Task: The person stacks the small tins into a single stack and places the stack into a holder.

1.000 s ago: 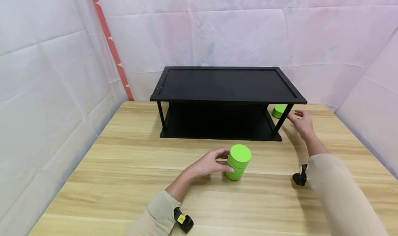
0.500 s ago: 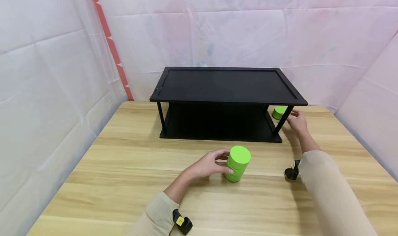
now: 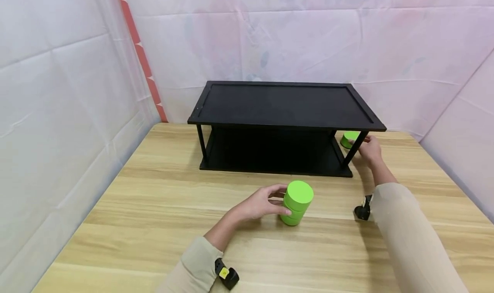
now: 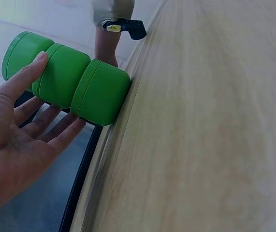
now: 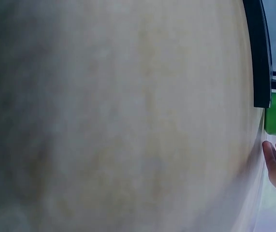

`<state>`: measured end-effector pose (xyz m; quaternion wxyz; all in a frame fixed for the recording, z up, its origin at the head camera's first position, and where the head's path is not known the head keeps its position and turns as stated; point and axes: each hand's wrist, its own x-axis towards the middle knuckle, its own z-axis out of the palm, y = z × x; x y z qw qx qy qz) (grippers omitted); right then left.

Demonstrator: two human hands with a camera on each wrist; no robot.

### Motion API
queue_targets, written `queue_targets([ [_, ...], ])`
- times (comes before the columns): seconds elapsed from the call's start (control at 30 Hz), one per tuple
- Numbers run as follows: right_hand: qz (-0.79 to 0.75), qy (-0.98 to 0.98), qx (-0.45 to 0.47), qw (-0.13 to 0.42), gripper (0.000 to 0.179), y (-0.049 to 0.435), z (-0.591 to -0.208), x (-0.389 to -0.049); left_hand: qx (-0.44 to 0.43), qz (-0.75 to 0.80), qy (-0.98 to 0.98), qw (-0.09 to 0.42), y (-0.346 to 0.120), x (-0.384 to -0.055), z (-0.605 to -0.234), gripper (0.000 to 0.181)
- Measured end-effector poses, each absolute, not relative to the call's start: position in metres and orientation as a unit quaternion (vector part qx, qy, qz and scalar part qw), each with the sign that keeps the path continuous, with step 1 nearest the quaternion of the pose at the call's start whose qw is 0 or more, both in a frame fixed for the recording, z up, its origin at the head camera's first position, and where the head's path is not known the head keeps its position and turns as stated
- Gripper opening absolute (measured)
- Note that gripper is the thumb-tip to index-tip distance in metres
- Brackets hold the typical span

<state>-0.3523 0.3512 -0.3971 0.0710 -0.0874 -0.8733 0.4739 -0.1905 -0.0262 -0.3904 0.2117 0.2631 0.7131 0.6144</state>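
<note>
While the left hand (image 3: 254, 205) holds the stack (image 3: 298, 203) from its left side, its thumb lies on the near face, tip at the joint between top and middle cans, and its other fingers curl round the far side. Stack = three green cans, one on another, upright, base on the table (image 3: 154, 207) below those fingers. Up and to the right of them, well apart, the right hand (image 3: 371, 150) reaches in beside the lone can (image 3: 349, 136), also green. Post (image 3: 353, 150) blocks part of those fingertips; right wrist view has straight-looking fingers just beside the can, hand cut by the frame edge, so can't tell if they grip it. Lone can sits just left of the right fingers, behind the post. Rack (image 3: 285, 104), black, two-level, stands ahead of the left fingers and left of the right ones. Back of each hand: left sleeve (image 3: 198, 256) with black left cam (image 3: 228, 276), right sleeve (image 3: 401, 226) with right cam (image 3: 362, 210). Farthest from the fingers, beyond the rack: pale backdrop (image 3: 293, 44), red strip (image 3: 140, 55) at its left side.
</note>
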Motion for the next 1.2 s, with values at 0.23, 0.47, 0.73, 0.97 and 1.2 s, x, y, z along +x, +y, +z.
queue_targets([
  [0.23, 0.452, -0.887, -0.069, 0.069, 0.072, 0.347, -0.395, -0.352, 0.260, 0.616, 0.714, 0.210, -0.026, -0.186, -0.381, 0.058],
  [0.47, 0.392, -0.915, -0.036, 0.091, 0.065, 0.346, -0.396, -0.362, 0.263, 0.614, 0.715, 0.207, -0.025, -0.189, -0.388, 0.058],
  [0.73, 0.362, -0.929, -0.030, 0.069, 0.075, 0.344, -0.388, -0.364, 0.272, 0.598, 0.726, 0.204, -0.025, -0.190, -0.389, 0.059],
  [0.97, 0.352, -0.931, -0.050, 0.083, 0.069, 0.347, -0.393, -0.365, 0.279, 0.595, 0.725, 0.203, -0.024, -0.190, -0.389, 0.058],
  [1.2, 0.369, -0.923, -0.064, 0.092, 0.067, 0.349, -0.398, -0.363, 0.280, 0.595, 0.726, 0.204, -0.023, -0.192, -0.390, 0.058],
])
